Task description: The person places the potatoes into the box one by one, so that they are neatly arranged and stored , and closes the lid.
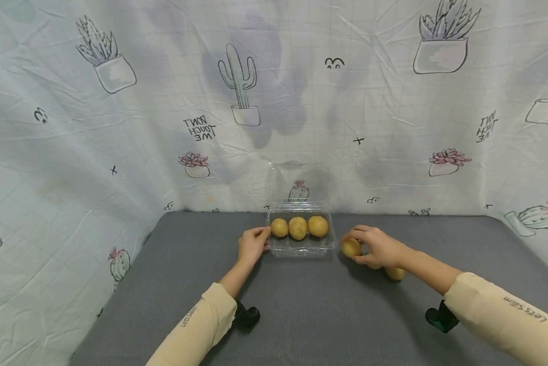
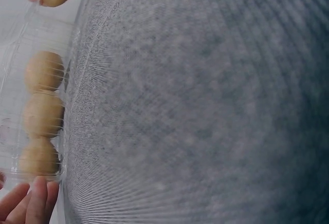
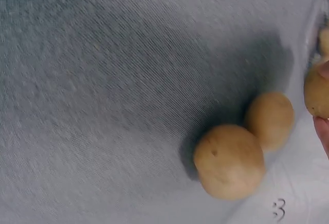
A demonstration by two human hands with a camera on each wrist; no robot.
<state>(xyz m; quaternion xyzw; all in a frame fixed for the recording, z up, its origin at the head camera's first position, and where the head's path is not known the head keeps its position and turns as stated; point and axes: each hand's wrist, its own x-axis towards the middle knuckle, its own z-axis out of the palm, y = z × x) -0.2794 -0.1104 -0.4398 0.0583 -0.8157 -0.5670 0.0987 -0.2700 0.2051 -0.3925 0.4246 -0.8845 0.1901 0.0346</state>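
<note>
A clear plastic clamshell container (image 1: 301, 245) stands with its lid (image 1: 278, 178) raised, three potatoes in a row (image 1: 298, 229) inside it. At its left side my left hand (image 1: 252, 245) grips the edge; in the left wrist view the fingers (image 2: 37, 203) lie right at the container's end. Just right of the container, my right hand (image 1: 378, 246) pinches another potato (image 1: 351, 248) between thumb and fingertips. Two more potatoes lie together on the table, partly hidden beneath the right hand in the head view: a larger one (image 3: 229, 162) and a smaller one (image 3: 270, 120).
The grey cloth-covered table (image 1: 297, 310) reaches back to a pale curtain (image 1: 283, 91) printed with cacti and potted plants. The container's raised lid stands close to this curtain. Dark devices (image 1: 246, 316) sit at both wrists.
</note>
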